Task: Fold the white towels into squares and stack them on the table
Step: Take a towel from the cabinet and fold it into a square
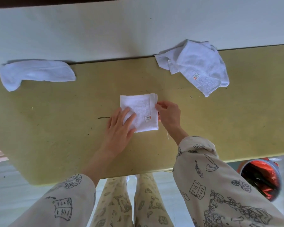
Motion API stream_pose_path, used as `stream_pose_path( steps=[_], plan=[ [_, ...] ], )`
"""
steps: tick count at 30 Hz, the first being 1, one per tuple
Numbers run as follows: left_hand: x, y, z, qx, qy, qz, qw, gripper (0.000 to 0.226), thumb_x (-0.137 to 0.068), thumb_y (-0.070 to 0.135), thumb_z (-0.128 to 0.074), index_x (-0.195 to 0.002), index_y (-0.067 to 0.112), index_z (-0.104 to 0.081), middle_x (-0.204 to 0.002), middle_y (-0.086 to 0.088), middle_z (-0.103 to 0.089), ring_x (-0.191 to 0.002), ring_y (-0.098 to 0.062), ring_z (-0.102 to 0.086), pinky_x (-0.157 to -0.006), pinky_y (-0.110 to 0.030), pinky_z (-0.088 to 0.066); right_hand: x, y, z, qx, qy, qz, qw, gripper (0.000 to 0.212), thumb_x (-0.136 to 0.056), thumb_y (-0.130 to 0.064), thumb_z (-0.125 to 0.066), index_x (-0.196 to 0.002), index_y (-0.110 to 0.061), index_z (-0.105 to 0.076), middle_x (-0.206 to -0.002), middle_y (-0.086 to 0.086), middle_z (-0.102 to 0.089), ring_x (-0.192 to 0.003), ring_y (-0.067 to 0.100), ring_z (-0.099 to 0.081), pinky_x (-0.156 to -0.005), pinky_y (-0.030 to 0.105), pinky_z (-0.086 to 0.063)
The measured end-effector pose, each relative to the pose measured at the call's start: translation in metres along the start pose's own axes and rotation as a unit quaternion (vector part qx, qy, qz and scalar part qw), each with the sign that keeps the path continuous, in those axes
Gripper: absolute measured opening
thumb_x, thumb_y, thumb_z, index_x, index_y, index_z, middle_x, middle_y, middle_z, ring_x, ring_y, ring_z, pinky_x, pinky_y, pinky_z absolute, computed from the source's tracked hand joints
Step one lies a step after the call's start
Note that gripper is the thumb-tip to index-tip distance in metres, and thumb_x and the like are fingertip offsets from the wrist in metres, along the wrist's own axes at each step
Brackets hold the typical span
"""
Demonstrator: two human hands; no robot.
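Head view looks down on a yellow-green table [56, 128] where a person is squaring up one small white towel [138, 110], which lies near the middle of the table and already reads as a rough square, a little label showing near its right edge. The left hand [120, 126] rests flat on the towel's lower left corner with fingers spread, pinning it down. The right hand [168, 114] is at the towel's right edge, its thumb and forefinger pinching the layered border (how many layers are caught cannot be made out). The step in hand looks like the last tidy of a fold: aligning the stacked edges, which stick out slightly at the top right corner. Two more towels wait unfolded, both farther back than the folded one: a long rumpled towel [34, 73] well to its left at the table's far edge, and a crumpled towel [198, 66] to its right. Next, the person would likely need to let go, leave the square as the base of the stack, and reach for one of those.
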State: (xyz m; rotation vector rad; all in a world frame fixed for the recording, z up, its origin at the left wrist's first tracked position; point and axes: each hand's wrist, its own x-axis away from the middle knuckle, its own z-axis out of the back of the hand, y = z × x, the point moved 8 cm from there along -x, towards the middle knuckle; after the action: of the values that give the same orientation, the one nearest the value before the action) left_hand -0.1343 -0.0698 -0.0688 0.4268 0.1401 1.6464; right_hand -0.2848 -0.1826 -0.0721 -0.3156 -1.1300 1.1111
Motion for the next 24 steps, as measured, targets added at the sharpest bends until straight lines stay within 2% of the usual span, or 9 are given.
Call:
stream_pose_path(
  steps=[3,5,9,11,13,16,20,22,24],
  plan=[
    [0.002,0.001,-0.001,-0.006,-0.002,-0.010,1.000,0.050,-0.087,0.048,-0.037,-0.132,0.026,-0.039,-0.144,0.000,-0.028,-0.134,-0.026,-0.022,-0.104,-0.044,-0.029,0.004,-0.009,0.007,0.028,0.050,0.048,0.997,0.017,-0.088,-0.012,-0.053,-0.100,-0.011,-0.066,-0.092,0.003,-0.065,-0.082,0.016,-0.058,-0.075,0.024,-0.044],
    [0.000,0.002,0.008,0.006,0.030,-0.010,0.999,0.043,-0.089,0.048,-0.036,-0.125,0.026,-0.045,-0.138,-0.003,-0.039,-0.128,-0.025,-0.029,-0.105,-0.044,-0.027,0.009,-0.016,0.008,0.039,0.069,0.084,0.993,0.013,-0.089,-0.010,-0.053,-0.096,-0.010,-0.064,-0.089,0.003,-0.060,-0.079,0.014,-0.052,-0.071,0.020,-0.038],
    [-0.023,0.004,0.032,0.015,0.104,0.001,0.994,0.034,-0.090,0.030,-0.036,-0.113,0.020,-0.058,-0.123,-0.008,-0.054,-0.117,-0.022,-0.035,-0.099,-0.040,-0.023,0.009,-0.022,-0.001,0.075,0.049,0.104,0.991,0.011,-0.089,-0.010,-0.054,-0.094,-0.008,-0.064,-0.089,0.004,-0.061,-0.080,0.013,-0.052,-0.073,0.019,-0.038],
    [-0.041,0.007,0.040,-0.002,0.119,0.002,0.993,0.035,-0.087,0.022,-0.037,-0.113,0.016,-0.060,-0.121,-0.009,-0.056,-0.114,-0.024,-0.039,-0.097,-0.042,-0.028,0.006,-0.020,-0.005,0.080,0.042,0.089,0.992,0.012,-0.089,-0.014,-0.056,-0.095,-0.007,-0.064,-0.093,0.005,-0.062,-0.083,0.013,-0.053,-0.074,0.019,-0.038],
    [-0.058,0.008,0.043,-0.019,0.093,0.008,0.995,0.034,-0.087,0.016,-0.044,-0.119,0.016,-0.056,-0.123,-0.008,-0.054,-0.116,-0.028,-0.044,-0.097,-0.046,-0.032,0.003,-0.017,-0.008,0.077,0.040,0.072,0.994,0.012,-0.088,-0.016,-0.058,-0.095,-0.008,-0.062,-0.096,0.006,-0.063,-0.086,0.015,-0.054,-0.076,0.022,-0.041],
    [-0.070,0.005,0.041,0.000,0.033,0.038,0.999,0.034,-0.092,0.015,-0.048,-0.126,0.018,-0.051,-0.121,-0.004,-0.055,-0.114,-0.025,-0.048,-0.096,-0.038,-0.028,0.001,-0.020,-0.011,0.086,0.030,0.071,0.993,0.014,-0.088,-0.014,-0.057,-0.100,-0.008,-0.062,-0.101,0.008,-0.064,-0.088,0.015,-0.055,-0.082,0.024,-0.044],
    [-0.042,-0.014,0.044,0.026,0.010,0.142,0.990,0.024,-0.095,0.020,-0.043,-0.114,0.011,-0.053,-0.105,-0.007,-0.061,-0.085,-0.028,-0.059,-0.072,-0.032,-0.035,0.006,-0.036,-0.017,0.097,-0.020,0.121,0.988,0.020,-0.090,-0.008,-0.052,-0.106,-0.006,-0.064,-0.106,0.006,-0.064,-0.086,0.008,-0.052,-0.073,0.008,-0.033],
    [-0.023,-0.027,0.034,0.096,-0.047,0.207,0.973,0.021,-0.094,0.022,-0.044,-0.110,0.010,-0.051,-0.097,-0.004,-0.063,-0.078,-0.022,-0.058,-0.066,-0.029,-0.038,0.013,-0.039,-0.011,0.091,-0.015,0.144,0.985,0.020,-0.091,-0.006,-0.051,-0.105,-0.005,-0.065,-0.105,0.006,-0.065,-0.088,0.010,-0.054,-0.074,0.008,-0.034],
    [-0.018,-0.038,0.030,0.180,-0.090,0.247,0.948,0.023,-0.093,0.023,-0.049,-0.112,0.011,-0.052,-0.100,-0.002,-0.063,-0.083,-0.017,-0.057,-0.071,-0.028,-0.042,0.022,-0.038,-0.003,0.099,0.008,0.173,0.980,0.018,-0.090,-0.004,-0.053,-0.102,-0.005,-0.067,-0.102,0.007,-0.065,-0.089,0.016,-0.057,-0.079,0.016,-0.039]
  ],
)
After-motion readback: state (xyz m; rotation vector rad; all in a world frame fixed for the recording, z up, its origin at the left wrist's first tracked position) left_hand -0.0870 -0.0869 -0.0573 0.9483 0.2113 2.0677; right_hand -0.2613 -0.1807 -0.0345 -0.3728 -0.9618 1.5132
